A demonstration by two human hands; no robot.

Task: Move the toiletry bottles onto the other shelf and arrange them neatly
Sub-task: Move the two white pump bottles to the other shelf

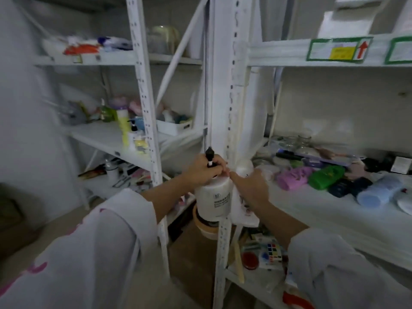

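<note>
Left hand [204,169] gripping white pump bottle [214,200], right hand [250,186] clasping second white bottle [244,168], shelf upright [231,85] just behind

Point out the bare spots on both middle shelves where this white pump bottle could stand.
Left middle shelf: bare front-left board, beside the yellow tube. Right middle shelf: bare front strip before the lying green bottle and pale blue bottle; crowded behind.

Left hand [204,169]: closed around the neck of the pump bottle [214,198].
Right hand [250,186]: held just right of it, grip unclear.
</note>
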